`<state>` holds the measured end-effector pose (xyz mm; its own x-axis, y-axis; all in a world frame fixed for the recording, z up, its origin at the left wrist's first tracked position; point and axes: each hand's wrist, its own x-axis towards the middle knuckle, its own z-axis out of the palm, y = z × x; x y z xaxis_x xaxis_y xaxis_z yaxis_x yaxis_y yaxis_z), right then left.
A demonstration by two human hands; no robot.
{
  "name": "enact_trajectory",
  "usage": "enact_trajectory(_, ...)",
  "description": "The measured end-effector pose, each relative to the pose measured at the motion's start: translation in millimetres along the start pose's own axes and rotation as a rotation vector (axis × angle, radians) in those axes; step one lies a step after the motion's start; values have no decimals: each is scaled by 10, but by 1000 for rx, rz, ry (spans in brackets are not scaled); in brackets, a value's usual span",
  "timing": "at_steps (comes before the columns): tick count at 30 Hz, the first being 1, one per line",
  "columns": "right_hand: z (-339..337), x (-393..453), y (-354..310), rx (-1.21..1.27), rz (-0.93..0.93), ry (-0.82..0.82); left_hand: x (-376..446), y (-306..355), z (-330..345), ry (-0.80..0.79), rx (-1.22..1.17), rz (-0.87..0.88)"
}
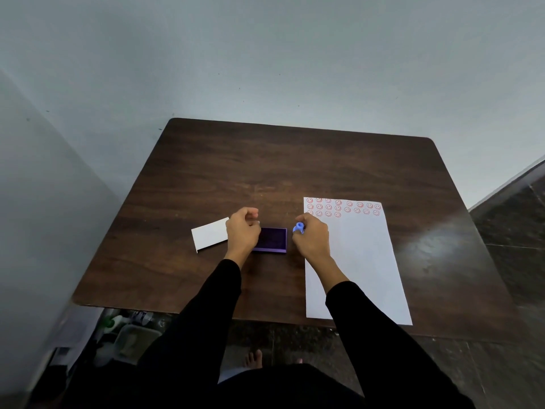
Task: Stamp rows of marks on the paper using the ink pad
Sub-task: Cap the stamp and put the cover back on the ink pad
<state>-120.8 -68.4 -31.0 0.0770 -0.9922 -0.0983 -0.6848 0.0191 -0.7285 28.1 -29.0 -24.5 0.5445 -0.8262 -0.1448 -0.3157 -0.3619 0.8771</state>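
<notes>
A white sheet of paper [356, 261] lies on the right part of the dark wooden table [265, 172]; rows of red smiley marks [343, 207] fill its top edge. Left of the paper sits a purple ink pad [272, 239], uncovered. My right hand [312, 237] hovers between pad and paper, fingers closed on a small blue stamp [298, 227]. Over the pad's left end rests my left hand [243, 231], its fingers curled; whether it touches the pad I cannot tell.
A white rectangular lid or card [210, 234] lies left of the ink pad. The table stands in a corner between grey walls. Below the table's left front edge are bottles and a bin [129, 338] on the floor.
</notes>
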Motion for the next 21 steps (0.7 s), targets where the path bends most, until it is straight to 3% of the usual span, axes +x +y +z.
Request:
enact_trajectory(6,-4,-30,-30,-31,22,-9,-15,-37,-87,72,-45,-4)
enact_trajectory(11,67,-109,-264,-57,-113,38,-64,-70,-205,240,-109,9)
enact_trajectory(16,347,-251,-587,-161,-283,-249,-177,-248,-426,450,-131,-56)
enact_trajectory(21,663,-404,-724,-408,-397,-476,-315,-472,-538,473,-26,-117)
